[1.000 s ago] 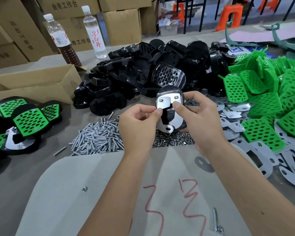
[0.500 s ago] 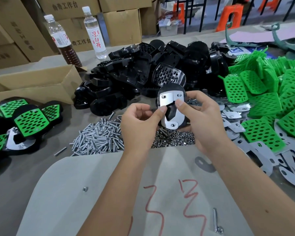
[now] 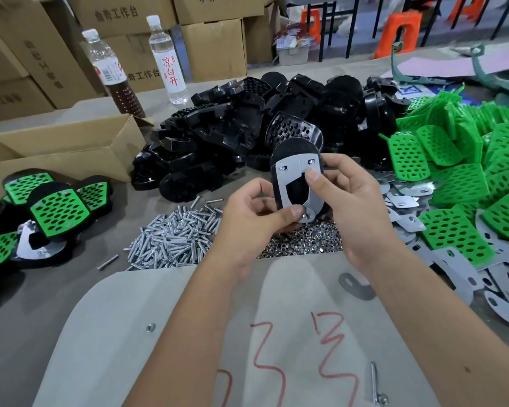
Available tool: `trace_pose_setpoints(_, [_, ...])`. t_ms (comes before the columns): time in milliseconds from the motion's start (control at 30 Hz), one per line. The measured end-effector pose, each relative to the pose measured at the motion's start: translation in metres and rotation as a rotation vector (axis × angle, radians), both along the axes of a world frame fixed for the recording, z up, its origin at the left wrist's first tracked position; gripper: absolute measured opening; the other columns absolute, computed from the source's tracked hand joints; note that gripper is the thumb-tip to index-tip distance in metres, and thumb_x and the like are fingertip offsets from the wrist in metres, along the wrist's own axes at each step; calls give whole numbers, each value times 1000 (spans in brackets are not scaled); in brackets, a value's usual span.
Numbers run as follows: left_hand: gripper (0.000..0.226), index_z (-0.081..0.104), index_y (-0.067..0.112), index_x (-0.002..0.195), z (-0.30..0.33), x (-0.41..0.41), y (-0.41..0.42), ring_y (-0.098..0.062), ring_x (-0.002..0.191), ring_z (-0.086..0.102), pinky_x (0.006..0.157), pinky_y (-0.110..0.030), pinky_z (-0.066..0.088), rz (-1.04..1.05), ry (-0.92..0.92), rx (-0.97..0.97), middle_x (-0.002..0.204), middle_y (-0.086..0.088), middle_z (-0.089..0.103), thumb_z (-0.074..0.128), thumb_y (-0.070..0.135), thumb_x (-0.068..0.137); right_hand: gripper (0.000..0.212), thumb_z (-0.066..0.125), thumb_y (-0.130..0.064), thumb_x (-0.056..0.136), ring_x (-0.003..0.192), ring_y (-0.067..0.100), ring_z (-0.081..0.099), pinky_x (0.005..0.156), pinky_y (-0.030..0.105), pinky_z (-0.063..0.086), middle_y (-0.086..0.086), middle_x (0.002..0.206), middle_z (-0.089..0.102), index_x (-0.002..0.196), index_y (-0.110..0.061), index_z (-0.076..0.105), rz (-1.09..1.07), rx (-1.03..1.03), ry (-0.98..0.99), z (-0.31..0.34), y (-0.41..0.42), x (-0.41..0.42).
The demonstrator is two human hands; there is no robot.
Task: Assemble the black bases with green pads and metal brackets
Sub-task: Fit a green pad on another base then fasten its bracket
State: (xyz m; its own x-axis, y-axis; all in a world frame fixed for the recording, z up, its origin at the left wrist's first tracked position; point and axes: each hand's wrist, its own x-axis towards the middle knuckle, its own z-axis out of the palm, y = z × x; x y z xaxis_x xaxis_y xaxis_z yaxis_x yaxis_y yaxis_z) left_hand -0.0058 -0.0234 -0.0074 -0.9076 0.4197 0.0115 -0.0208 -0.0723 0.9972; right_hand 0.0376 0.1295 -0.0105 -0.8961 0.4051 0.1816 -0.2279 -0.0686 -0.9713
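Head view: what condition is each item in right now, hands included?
Black base: held up, metal bracket on its face.
Left hand: pinching the bracket's lower tip.
Right hand: gripping the base, thumb on bracket.
Cardboard box: open.
Two bottles: upright, capped.

Left hand (image 3: pixel 254 212) fingers curled, thumb pinching, right hand (image 3: pixel 351 201) gripping, both forearms raised together

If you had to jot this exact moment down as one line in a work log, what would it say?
stage: fastening bracket | left hand: pinching bottom fastener | right hand: holds black base, thumb on metal bracket | top holes: two fasteners seated
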Motion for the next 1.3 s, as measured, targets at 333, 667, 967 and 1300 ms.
trace_pose_setpoints(333, [16,60,14,110,-6,-6,4,-7,86,70,74,-23,58,92,39,-43,102,-1,72,69,6,99,13,72,-21,99,80,19,69,78,39,60,16,100,77,111,-23,75,129,50,-95,-6,10,-2])
trace_pose_setpoints(667, [13,62,15,110,-9,-9,3,-6,83,71,74,-21,57,121,21,-68,100,-1,75,68,9,100,11,67,-12,102,89,25,72,81,37,64,19,105,77,103,-5,75,183,59,-156,-6,10,-3])
trace_pose_setpoints(967, [23,65,15,116,-8,-10,-1,-22,104,74,84,-30,60,94,93,-77,112,-6,77,75,11,96,11,61,-11,105,93,28,77,79,34,64,7,98,79,105,-12,72,159,143,-142,-9,9,-3])
trace_pose_setpoints(1300, [16,71,18,99,-10,-15,-8,-14,86,72,75,-25,57,137,181,-77,96,-2,79,82,14,89,12,57,-7,106,103,27,75,86,36,63,13,109,77,113,-1,64,233,82,-136,-5,7,-2])
